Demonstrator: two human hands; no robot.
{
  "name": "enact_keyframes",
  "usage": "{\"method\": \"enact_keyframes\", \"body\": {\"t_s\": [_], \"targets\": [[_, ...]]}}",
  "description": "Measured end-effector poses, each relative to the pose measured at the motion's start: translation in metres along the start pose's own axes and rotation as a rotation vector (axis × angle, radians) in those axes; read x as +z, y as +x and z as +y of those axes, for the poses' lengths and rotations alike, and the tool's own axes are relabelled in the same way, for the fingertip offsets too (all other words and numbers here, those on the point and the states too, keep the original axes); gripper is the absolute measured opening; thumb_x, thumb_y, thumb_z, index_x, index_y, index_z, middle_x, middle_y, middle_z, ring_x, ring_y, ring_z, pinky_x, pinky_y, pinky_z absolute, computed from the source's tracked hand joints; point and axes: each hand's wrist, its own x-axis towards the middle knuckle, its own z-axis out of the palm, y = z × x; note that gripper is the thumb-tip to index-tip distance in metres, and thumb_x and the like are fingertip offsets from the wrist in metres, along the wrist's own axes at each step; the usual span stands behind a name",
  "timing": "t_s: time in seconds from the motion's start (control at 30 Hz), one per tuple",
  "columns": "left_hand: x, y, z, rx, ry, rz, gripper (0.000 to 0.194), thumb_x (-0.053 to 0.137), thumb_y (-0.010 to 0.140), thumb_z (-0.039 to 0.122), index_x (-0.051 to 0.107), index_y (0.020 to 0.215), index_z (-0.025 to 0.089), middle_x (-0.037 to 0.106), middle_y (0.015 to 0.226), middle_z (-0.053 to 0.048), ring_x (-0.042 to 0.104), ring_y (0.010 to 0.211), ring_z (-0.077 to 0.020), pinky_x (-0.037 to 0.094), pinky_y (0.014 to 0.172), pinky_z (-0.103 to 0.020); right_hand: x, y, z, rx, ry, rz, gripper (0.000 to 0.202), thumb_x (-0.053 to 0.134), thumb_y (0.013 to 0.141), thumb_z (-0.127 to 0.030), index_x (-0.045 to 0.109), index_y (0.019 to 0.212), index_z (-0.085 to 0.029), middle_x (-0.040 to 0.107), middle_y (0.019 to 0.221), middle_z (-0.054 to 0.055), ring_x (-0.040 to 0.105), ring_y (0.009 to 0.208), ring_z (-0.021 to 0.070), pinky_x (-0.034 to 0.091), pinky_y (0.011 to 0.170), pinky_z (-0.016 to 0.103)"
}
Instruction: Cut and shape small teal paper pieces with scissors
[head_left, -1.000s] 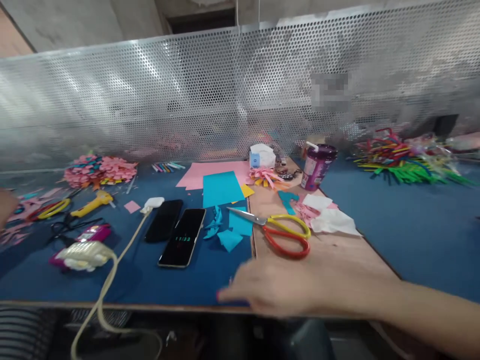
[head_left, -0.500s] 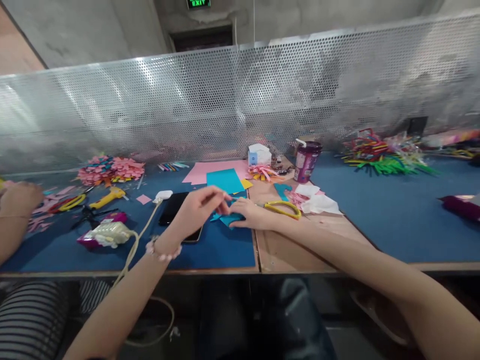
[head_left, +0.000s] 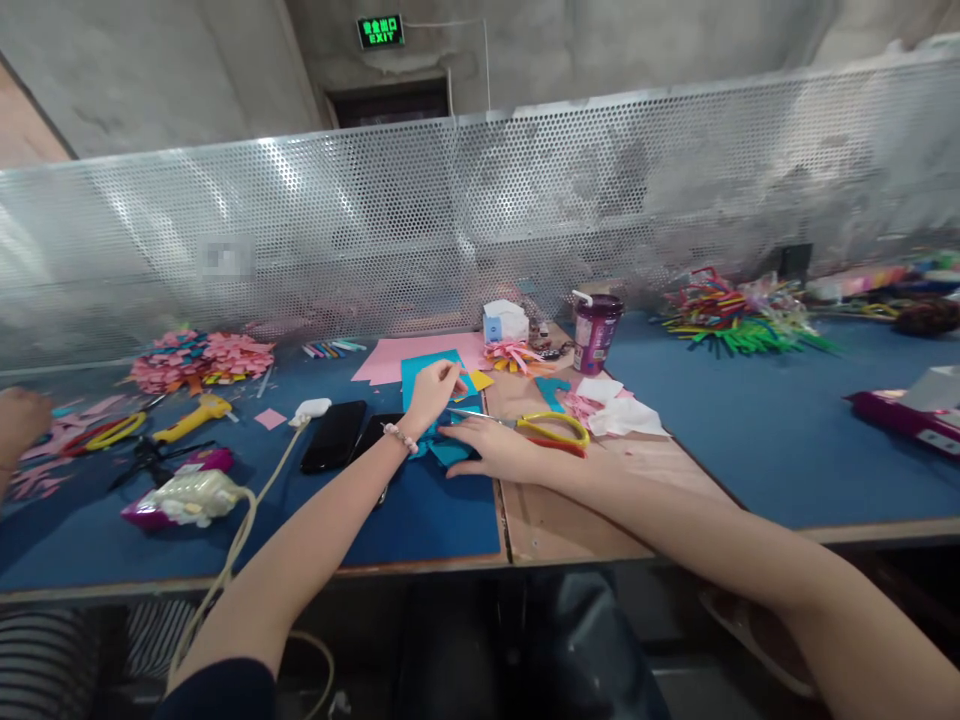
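My left hand (head_left: 437,390) is over the blue sheet of paper (head_left: 420,368), its fingers bent together; anything between them is too small to see. A beaded bracelet circles that wrist. Beside it, my right hand (head_left: 491,447) lies with fingers stretched out over cut blue paper pieces (head_left: 448,452), partly covering them. Just behind the right hand rest scissors (head_left: 559,428) with yellow and red handles, their blades pointing left towards my left hand. Pink paper (head_left: 382,360) lies under the blue sheet, and a yellow piece (head_left: 481,380) shows at its right edge.
Two dark phones (head_left: 334,436) lie left of my hands, near a white charger (head_left: 310,410) and its cable. Farther left are a yellow glue gun (head_left: 195,418), a power strip (head_left: 191,497) and a co-worker's hand (head_left: 22,425). A purple cup (head_left: 597,335) stands behind white tissue (head_left: 630,410).
My left hand has moved away from the right hand, forward onto the blue sheet. The right hand stays over the blue pieces, its fingers more stretched. The view has tilted up slightly.
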Motion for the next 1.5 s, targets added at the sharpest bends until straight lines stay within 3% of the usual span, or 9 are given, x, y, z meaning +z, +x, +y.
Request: {"method": "enact_keyframes", "body": {"t_s": [0.23,0.4,0.63,0.8,1.0,1.13,1.3,1.5], "targets": [[-0.006,-0.011,0.012,-0.011,-0.044,-0.044,0.03,0.051,0.086,0.042,0.065,0.084,0.015,0.067,0.063,-0.005,0.064,0.057,-0.0156,0.053,0.06,-0.027,0.011,-0.001,-0.004,0.034,0.11,-0.011,0.046,0.065,0.08,-0.042,0.062,0.119,-0.018,0.068,0.105,0.011,0.062,0.099,0.0237,0.045,0.088,0.035],[-0.005,-0.015,0.015,-0.028,-0.088,-0.066,0.03,0.054,0.084,0.042,0.066,0.082,0.015,0.066,0.062,-0.005,0.063,0.057,-0.0157,0.052,0.058,-0.028,0.009,0.0,-0.014,0.266,0.475,0.221,0.032,0.069,0.076,-0.027,0.067,0.108,-0.021,0.069,0.103,0.005,0.064,0.092,0.0193,0.047,0.086,0.032],[-0.005,-0.02,0.017,-0.117,-0.238,-0.096,0.051,0.038,0.087,0.057,0.065,0.089,0.014,0.07,0.082,-0.012,0.067,0.072,-0.0188,0.052,0.06,-0.027,0.002,0.002,-0.002,0.545,0.676,0.486,0.018,0.061,0.08,-0.031,0.062,0.088,-0.015,0.07,0.083,0.005,0.066,0.075,0.0167,0.052,0.069,0.029],[0.002,-0.028,0.021,-0.168,-0.302,-0.107,0.05,0.04,0.087,0.058,0.063,0.095,0.014,0.069,0.093,-0.012,0.067,0.077,-0.0201,0.054,0.064,-0.03,0.002,0.008,0.014,0.619,0.823,0.576,0.019,0.063,0.077,-0.031,0.061,0.085,-0.014,0.069,0.077,0.004,0.065,0.07,0.016,0.051,0.062,0.027],[0.019,-0.034,0.009,-0.236,-0.313,-0.034,0.041,0.047,0.087,0.053,0.057,0.094,0.014,0.068,0.09,-0.012,0.068,0.075,-0.0218,0.054,0.065,-0.034,0.001,0.024,0.039,0.703,0.918,0.728,0.02,0.07,0.068,-0.031,0.06,0.076,-0.015,0.064,0.067,0.002,0.061,0.067,0.0164,0.048,0.059,0.025],[0.028,-0.037,0.003,-0.189,-0.312,0.046,0.03,0.055,0.085,0.043,0.056,0.088,0.013,0.068,0.092,-0.014,0.068,0.081,-0.0227,0.054,0.07,-0.035,0.002,0.04,0.041,0.717,1.006,0.856,0.022,0.07,0.067,-0.032,0.056,0.077,-0.017,0.063,0.072,-0.001,0.058,0.066,0.0102,0.047,0.062,0.021],[0.028,-0.04,0.002,-0.077,-0.33,0.17,0.022,0.053,0.086,0.033,0.055,0.098,0.014,0.064,0.11,-0.014,0.065,0.095,-0.0215,0.054,0.078,-0.034,0.011,0.044,0.027,0.699,1.192,0.812,0.034,0.074,0.062,-0.041,0.055,0.08,-0.018,0.058,0.062,-0.005,0.052,0.052,0.0079,0.045,0.051,0.021],[0.018,-0.045,0.0,-0.024,-0.348,0.101,0.019,0.061,0.081,0.028,0.057,0.092,0.013,0.067,0.098,-0.012,0.066,0.088,-0.02,0.055,0.077,-0.035,0.018,0.032,0.025,0.657,1.314,0.777,0.04,0.077,0.058,-0.044,0.054,0.08,-0.019,0.057,0.063,-0.006,0.054,0.052,0.0067,0.046,0.053,0.02]]}}
